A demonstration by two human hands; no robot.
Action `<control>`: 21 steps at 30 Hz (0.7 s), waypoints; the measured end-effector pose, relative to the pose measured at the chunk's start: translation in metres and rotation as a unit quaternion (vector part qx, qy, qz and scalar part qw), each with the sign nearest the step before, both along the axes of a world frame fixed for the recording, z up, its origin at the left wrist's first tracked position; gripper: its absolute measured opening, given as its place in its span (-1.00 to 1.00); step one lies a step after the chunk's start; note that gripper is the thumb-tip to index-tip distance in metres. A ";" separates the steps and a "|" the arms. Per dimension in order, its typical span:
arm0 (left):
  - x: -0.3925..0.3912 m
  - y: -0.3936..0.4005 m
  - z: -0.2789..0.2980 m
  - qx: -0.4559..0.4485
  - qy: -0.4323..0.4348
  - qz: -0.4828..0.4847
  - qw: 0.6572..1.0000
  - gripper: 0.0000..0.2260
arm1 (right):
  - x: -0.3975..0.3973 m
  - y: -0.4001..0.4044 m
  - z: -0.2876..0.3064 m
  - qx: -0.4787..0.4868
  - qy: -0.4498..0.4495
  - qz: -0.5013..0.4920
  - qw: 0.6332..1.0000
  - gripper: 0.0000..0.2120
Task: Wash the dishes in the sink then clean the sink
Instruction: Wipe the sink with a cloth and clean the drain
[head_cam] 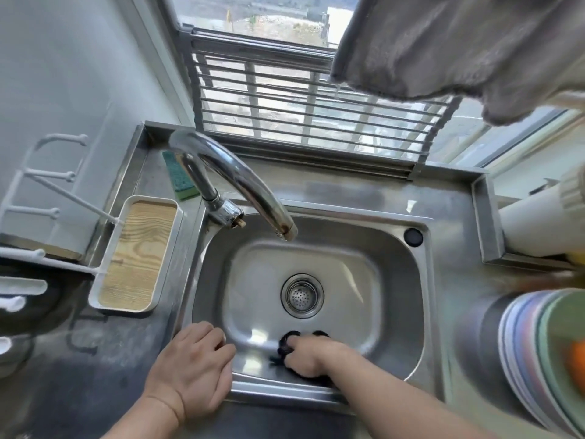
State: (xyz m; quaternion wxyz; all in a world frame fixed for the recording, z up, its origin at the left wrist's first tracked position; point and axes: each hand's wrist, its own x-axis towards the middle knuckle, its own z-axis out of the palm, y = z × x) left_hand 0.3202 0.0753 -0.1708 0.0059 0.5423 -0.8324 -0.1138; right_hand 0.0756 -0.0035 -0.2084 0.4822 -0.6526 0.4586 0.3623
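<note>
A steel counter (104, 369) under a barred window (285, 99) holds the sink (395, 312). The right hand (305, 356) grips a dark scrubber (286, 342) against its near wall; the left hand (193, 365) rests relaxed on the rim.

Left hand (193, 364) lies palm down, fingers loosely bent, forearm entering from the lower left. Right hand (304, 354) reaches forward and down, fingers curled tight in a grip, forearm extending from the lower right.
</note>
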 end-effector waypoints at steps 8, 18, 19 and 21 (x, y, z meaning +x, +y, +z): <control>0.002 -0.003 0.000 0.000 0.008 0.004 1.000 -0.77 | 0.000 0.031 0.070 -0.044 -0.158 -0.086 0.983 -0.76; 0.001 0.004 0.009 0.077 -0.049 -0.011 0.996 -0.76 | -0.187 0.070 0.105 -0.361 0.035 0.150 0.920 -0.64; -0.003 0.003 -0.001 0.076 -0.031 -0.009 0.997 -0.79 | -0.184 0.075 0.104 -0.377 0.055 0.138 0.914 -0.63; 0.007 0.002 0.011 0.142 -0.003 -0.002 0.990 -0.82 | -0.163 0.090 0.094 -0.389 0.076 0.036 0.917 -0.65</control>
